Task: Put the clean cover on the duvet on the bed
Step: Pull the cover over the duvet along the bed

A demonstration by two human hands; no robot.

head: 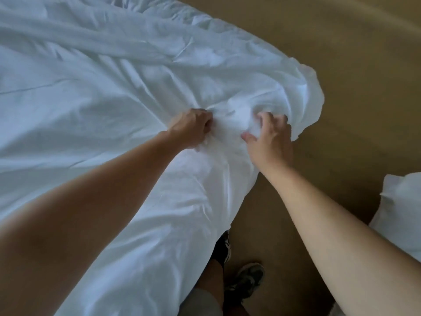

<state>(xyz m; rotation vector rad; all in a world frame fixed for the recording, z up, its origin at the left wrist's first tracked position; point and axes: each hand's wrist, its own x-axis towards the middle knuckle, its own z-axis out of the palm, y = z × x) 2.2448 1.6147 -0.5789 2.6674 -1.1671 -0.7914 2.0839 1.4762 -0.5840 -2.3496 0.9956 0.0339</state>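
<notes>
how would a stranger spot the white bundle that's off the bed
Start at the white bedding filling the left. Cross the tan floor to the frame's right edge, where a small white bundle sits. It alone lies apart from the bedding, floor between.

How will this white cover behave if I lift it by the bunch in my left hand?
Probably floppy: the cover creases and bunches where the left hand grips it. Likely to sag wherever unsupported, as its corner droops over the floor.
</notes>
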